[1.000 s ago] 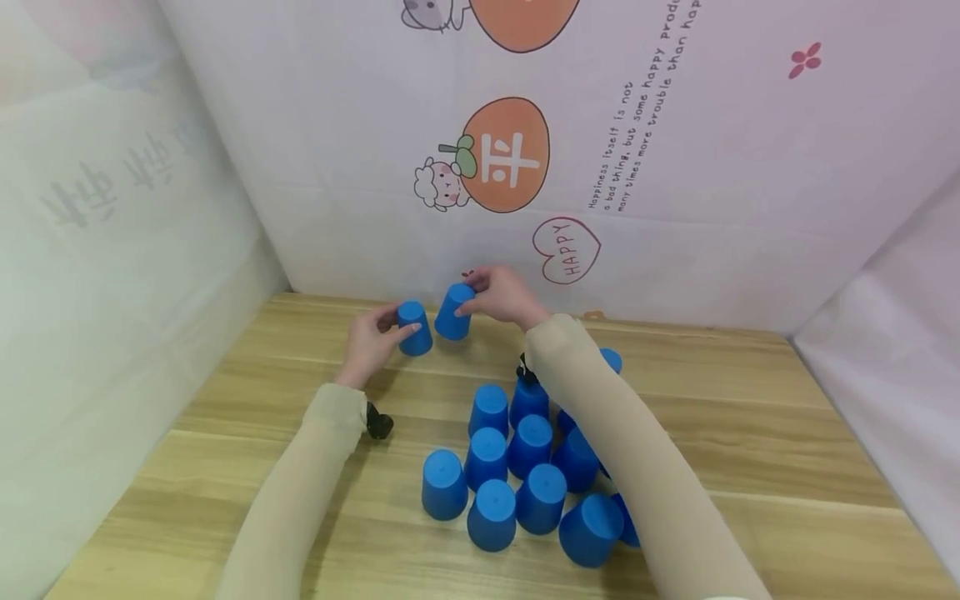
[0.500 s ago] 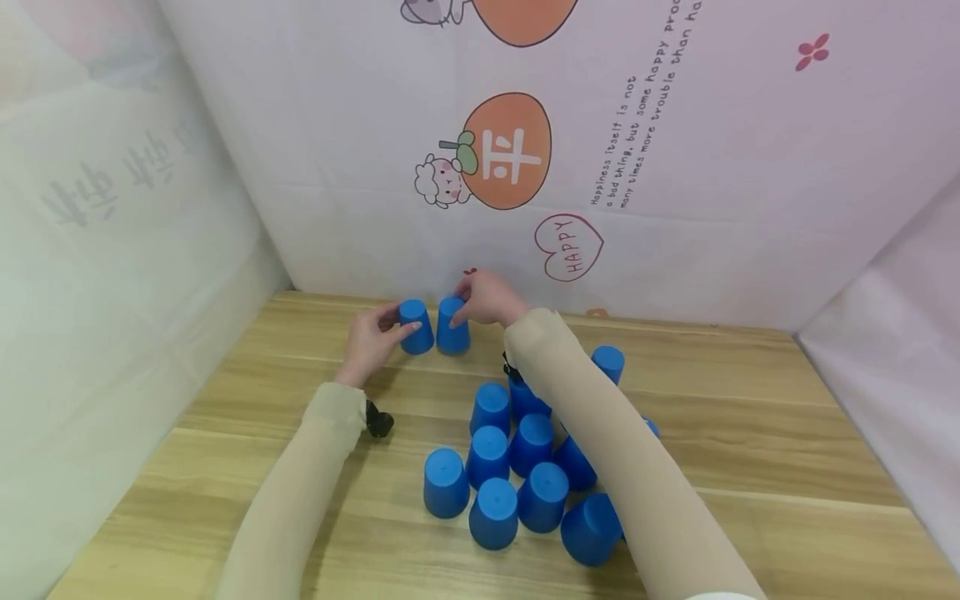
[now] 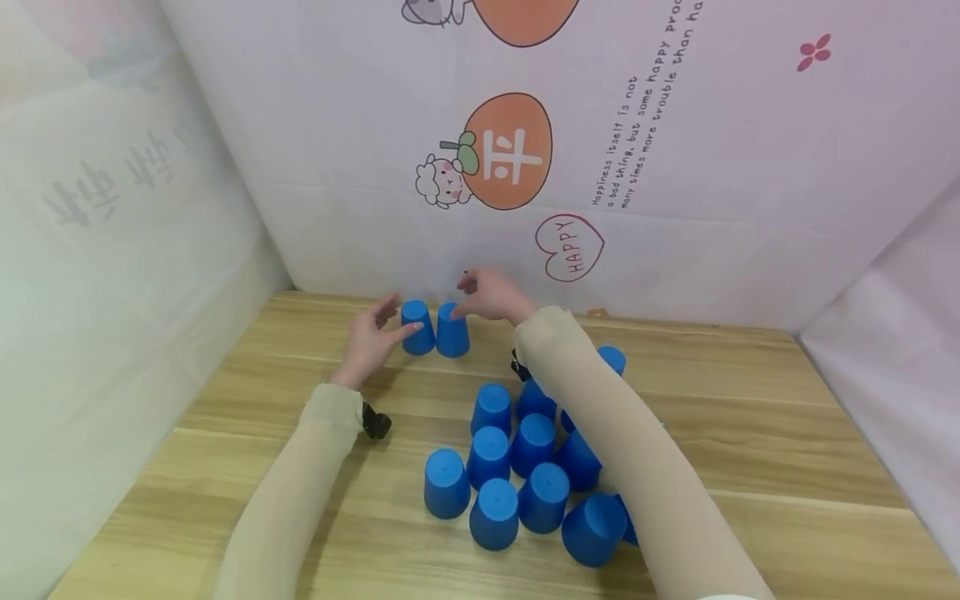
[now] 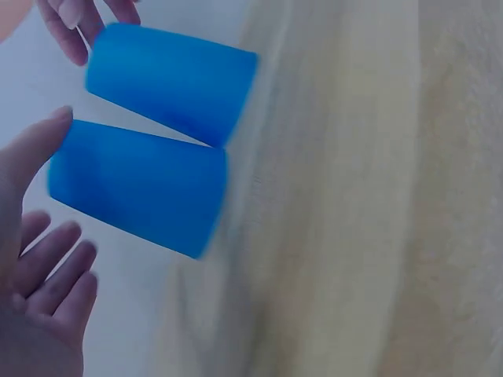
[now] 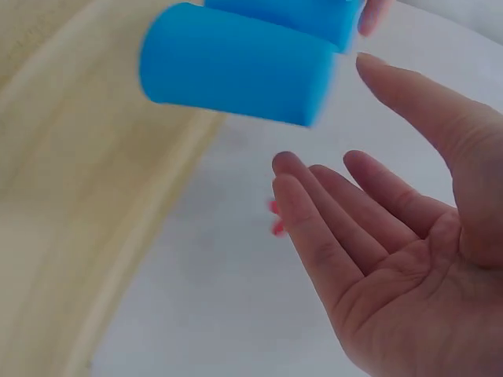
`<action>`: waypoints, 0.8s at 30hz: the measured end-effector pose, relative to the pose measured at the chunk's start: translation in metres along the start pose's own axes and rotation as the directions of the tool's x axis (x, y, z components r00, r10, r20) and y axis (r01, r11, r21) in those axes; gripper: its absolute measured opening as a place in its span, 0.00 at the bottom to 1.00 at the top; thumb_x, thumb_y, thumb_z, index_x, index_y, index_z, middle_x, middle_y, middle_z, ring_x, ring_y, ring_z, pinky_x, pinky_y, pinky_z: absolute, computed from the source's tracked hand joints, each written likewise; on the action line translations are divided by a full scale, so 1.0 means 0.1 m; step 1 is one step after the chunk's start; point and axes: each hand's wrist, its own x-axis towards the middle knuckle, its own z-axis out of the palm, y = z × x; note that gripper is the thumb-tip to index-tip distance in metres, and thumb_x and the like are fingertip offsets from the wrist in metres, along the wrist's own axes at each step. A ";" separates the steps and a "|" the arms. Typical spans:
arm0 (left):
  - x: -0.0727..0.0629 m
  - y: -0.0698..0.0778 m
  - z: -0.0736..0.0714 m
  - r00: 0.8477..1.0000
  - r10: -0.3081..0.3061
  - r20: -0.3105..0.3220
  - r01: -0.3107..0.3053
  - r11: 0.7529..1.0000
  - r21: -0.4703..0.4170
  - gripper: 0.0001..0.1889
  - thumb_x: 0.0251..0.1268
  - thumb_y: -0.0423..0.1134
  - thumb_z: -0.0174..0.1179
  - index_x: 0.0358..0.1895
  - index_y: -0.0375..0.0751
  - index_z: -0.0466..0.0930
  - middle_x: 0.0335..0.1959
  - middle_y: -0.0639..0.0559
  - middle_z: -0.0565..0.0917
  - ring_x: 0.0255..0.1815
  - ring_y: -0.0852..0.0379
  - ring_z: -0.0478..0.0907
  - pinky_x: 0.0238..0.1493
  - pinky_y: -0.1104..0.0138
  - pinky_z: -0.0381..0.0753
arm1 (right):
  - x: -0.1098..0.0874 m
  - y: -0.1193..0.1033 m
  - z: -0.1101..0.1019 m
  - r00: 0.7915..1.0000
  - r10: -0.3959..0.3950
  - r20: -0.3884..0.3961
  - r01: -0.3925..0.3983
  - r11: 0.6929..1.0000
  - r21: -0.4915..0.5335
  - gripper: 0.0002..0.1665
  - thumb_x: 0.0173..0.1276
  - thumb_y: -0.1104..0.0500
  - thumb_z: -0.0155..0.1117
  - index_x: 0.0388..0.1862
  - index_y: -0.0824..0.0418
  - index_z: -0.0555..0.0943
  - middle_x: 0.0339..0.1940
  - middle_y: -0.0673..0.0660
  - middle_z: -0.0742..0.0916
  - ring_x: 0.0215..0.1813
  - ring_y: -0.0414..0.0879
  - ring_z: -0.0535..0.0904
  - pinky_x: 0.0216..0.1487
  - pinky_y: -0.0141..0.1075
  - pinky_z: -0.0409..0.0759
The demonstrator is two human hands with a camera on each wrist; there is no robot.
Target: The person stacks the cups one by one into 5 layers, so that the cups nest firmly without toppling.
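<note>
Two blue cups stand upside down side by side near the back edge of the table, the left cup (image 3: 417,328) and the right cup (image 3: 452,332). Beside the left cup is my left hand (image 3: 369,343), fingers spread. In the left wrist view its thumb (image 4: 39,145) lies at the base of that cup (image 4: 137,188), while the other fingers are apart from it. My right hand (image 3: 495,295) is just above and right of the right cup. The right wrist view shows this palm (image 5: 416,290) with extended fingers, clear of the cup (image 5: 236,67).
Several more upside-down blue cups (image 3: 498,512) stand grouped at the middle and right of the wooden table (image 3: 750,417). My right forearm (image 3: 630,442) passes over some and hides them. A printed white cloth (image 3: 360,200) rises behind the table.
My right hand has set its cup down beside the left one, let go and drawn back slightly up and right. The left hand's fingers have loosened from the left cup.
</note>
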 end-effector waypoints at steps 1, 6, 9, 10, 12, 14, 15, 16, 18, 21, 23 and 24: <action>0.00 0.03 -0.01 1.000 0.004 -0.017 -0.004 1.000 -0.006 0.42 0.64 0.50 0.72 0.77 0.40 0.64 0.73 0.43 0.70 0.74 0.45 0.66 0.73 0.53 0.63 | -0.02 0.01 -0.05 1.000 -0.014 -0.014 0.014 1.000 0.016 0.33 0.66 0.52 0.75 0.66 0.63 0.78 0.63 0.61 0.81 0.64 0.54 0.76 0.62 0.45 0.78; -0.05 0.29 -0.07 0.991 0.087 -0.098 -0.088 0.996 -0.002 0.42 0.61 0.53 0.74 0.76 0.46 0.67 0.74 0.49 0.70 0.76 0.49 0.63 0.75 0.52 0.60 | -0.26 -0.03 -0.41 0.994 -0.077 -0.077 0.083 0.993 0.081 0.32 0.67 0.49 0.74 0.66 0.61 0.78 0.65 0.61 0.81 0.65 0.53 0.75 0.62 0.46 0.77; -0.10 0.47 -0.06 0.982 0.161 -0.096 -0.161 0.987 0.009 0.39 0.61 0.51 0.74 0.74 0.47 0.70 0.72 0.50 0.73 0.74 0.51 0.65 0.74 0.54 0.62 | -0.46 -0.05 -0.63 0.988 -0.100 -0.117 0.111 0.989 0.099 0.32 0.67 0.47 0.73 0.66 0.58 0.78 0.66 0.58 0.81 0.64 0.52 0.77 0.60 0.47 0.79; -0.13 0.52 -0.05 0.980 0.179 -0.085 -0.179 0.984 0.009 0.38 0.61 0.50 0.74 0.73 0.47 0.71 0.72 0.51 0.73 0.74 0.51 0.65 0.74 0.54 0.63 | -0.53 -0.04 -0.71 0.986 -0.108 -0.130 0.122 0.987 0.102 0.32 0.67 0.46 0.73 0.66 0.57 0.79 0.65 0.57 0.81 0.63 0.52 0.78 0.59 0.47 0.80; -0.19 0.61 -0.01 0.977 0.208 -0.053 -0.208 0.978 0.005 0.37 0.61 0.49 0.74 0.73 0.47 0.72 0.71 0.52 0.74 0.73 0.52 0.66 0.73 0.55 0.64 | -0.66 -0.02 -0.84 0.979 -0.122 -0.162 0.140 0.985 0.105 0.32 0.67 0.45 0.74 0.66 0.56 0.79 0.65 0.55 0.82 0.61 0.51 0.79 0.57 0.47 0.81; -0.25 0.67 0.05 0.974 0.228 -0.012 -0.228 0.974 -0.001 0.37 0.61 0.50 0.74 0.72 0.47 0.72 0.71 0.54 0.74 0.73 0.52 0.67 0.73 0.54 0.64 | -0.80 0.04 -0.96 0.972 -0.140 -0.191 0.162 0.981 0.108 0.33 0.66 0.45 0.74 0.66 0.56 0.79 0.64 0.54 0.82 0.61 0.51 0.80 0.56 0.48 0.82; -0.29 0.69 0.08 0.972 0.234 0.006 -0.234 0.972 -0.007 0.37 0.61 0.50 0.75 0.72 0.48 0.73 0.71 0.54 0.74 0.72 0.53 0.67 0.73 0.53 0.64 | -0.87 0.08 -1.01 0.968 -0.148 -0.203 0.174 0.978 0.112 0.34 0.66 0.44 0.74 0.66 0.56 0.79 0.65 0.54 0.82 0.61 0.51 0.80 0.57 0.48 0.82; -0.32 0.71 0.11 0.972 0.235 0.025 -0.234 0.972 -0.007 0.37 0.60 0.52 0.74 0.72 0.49 0.73 0.70 0.56 0.75 0.72 0.53 0.68 0.73 0.52 0.64 | -0.93 0.12 -1.06 0.966 -0.152 -0.211 0.180 0.976 0.121 0.34 0.66 0.44 0.74 0.67 0.56 0.79 0.65 0.54 0.82 0.62 0.51 0.80 0.58 0.49 0.81; -0.39 0.72 0.17 0.969 0.237 0.066 -0.236 0.972 -0.013 0.37 0.60 0.53 0.74 0.72 0.49 0.73 0.70 0.56 0.75 0.72 0.53 0.68 0.72 0.48 0.65 | -1.06 0.21 -1.14 0.963 -0.153 -0.224 0.187 0.973 0.139 0.34 0.66 0.45 0.74 0.67 0.58 0.79 0.65 0.55 0.81 0.63 0.53 0.79 0.60 0.51 0.80; -0.47 0.74 0.26 0.968 0.219 0.125 -0.219 0.976 -0.015 0.36 0.60 0.53 0.74 0.72 0.51 0.74 0.69 0.57 0.76 0.71 0.52 0.70 0.70 0.45 0.67 | -1.24 0.37 -1.23 0.962 -0.135 -0.239 0.173 0.974 0.145 0.33 0.68 0.46 0.73 0.66 0.59 0.79 0.66 0.57 0.81 0.65 0.55 0.78 0.63 0.54 0.77; -0.53 0.74 0.31 0.967 0.194 0.167 -0.195 0.981 -0.013 0.36 0.61 0.54 0.74 0.72 0.54 0.73 0.69 0.58 0.76 0.71 0.52 0.70 0.68 0.44 0.68 | -1.36 0.48 -1.26 0.960 -0.121 -0.253 0.159 0.978 0.134 0.31 0.69 0.47 0.72 0.66 0.60 0.79 0.65 0.58 0.81 0.64 0.56 0.78 0.63 0.55 0.77; -0.55 0.74 0.34 0.966 0.185 0.183 -0.186 0.983 -0.010 0.35 0.61 0.53 0.74 0.71 0.55 0.74 0.68 0.59 0.76 0.70 0.52 0.70 0.68 0.44 0.69 | -1.41 0.54 -1.26 0.959 -0.117 -0.258 0.154 0.980 0.128 0.31 0.69 0.47 0.72 0.65 0.61 0.79 0.65 0.59 0.81 0.64 0.57 0.78 0.63 0.56 0.77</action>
